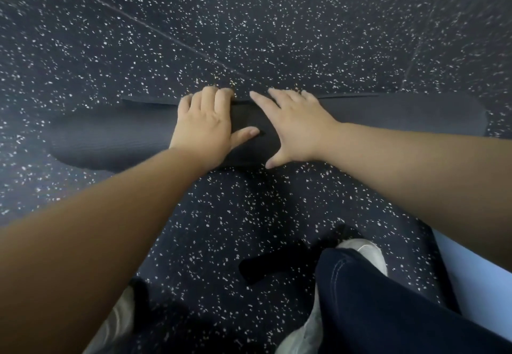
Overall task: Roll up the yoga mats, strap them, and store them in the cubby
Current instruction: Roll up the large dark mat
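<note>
**Gym floor, exercise room**

Item: the floor [277, 35] under me, dark rubber flecked all over with white specks, laid in large tiles with thin seams running across it, the kind found in a gym. Item: a dark exercise mat [110, 134] rolled up on it, under my hands. Item: my pale trainers [368, 251] and jeans [388, 303]. No walls or furniture in view.

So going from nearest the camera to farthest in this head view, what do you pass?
White shoes and jeans leg → black strap on the floor → rolled yoga mat under the left hand and right hand → bare speckled floor.
</note>
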{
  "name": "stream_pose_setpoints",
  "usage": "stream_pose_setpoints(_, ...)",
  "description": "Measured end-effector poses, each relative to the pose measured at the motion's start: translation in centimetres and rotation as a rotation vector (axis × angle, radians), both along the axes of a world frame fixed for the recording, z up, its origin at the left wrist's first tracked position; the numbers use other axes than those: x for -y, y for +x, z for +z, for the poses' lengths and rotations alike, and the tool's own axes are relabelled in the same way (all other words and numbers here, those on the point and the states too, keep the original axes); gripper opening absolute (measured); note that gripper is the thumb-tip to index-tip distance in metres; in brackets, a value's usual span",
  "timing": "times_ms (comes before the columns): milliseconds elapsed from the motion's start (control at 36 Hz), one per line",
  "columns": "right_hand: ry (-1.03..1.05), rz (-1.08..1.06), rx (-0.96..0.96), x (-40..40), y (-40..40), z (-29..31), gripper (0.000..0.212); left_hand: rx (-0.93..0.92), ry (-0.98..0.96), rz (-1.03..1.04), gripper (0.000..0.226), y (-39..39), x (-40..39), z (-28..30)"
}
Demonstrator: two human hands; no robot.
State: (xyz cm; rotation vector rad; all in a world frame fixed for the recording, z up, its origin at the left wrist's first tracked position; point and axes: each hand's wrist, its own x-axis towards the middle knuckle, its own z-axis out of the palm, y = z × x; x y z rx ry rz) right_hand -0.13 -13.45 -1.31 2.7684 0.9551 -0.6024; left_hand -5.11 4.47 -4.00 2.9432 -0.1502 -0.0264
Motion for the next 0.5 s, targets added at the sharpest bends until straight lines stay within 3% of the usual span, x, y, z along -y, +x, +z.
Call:
stream_pose_setpoints(139,0.004,0.017,0.109,0.2,-1.6,-0.7,0.129,0.101,-0.262,-0.009,0.054,-4.8,1.0,-0.7)
stream_pose_setpoints(222,-0.014,0.013,0.137,0.3,-2.0,-1.1,0.129,0.106,-0.298,-0.133,0.045,-8.8,1.8,-1.6)
stream_pose_setpoints(333,-0.029,0.012,0.149,0.2,-2.2,-1.0,0.129,-0.04,-0.271,-0.306,0.036,-12.5,1.8,-3.1)
stream_pose_setpoints(500,-0.025,0.004,0.135,0.2,-2.2,-0.7,0.129,-0.35,-0.259,-0.276,0.048,-14.5,2.0,-3.2)
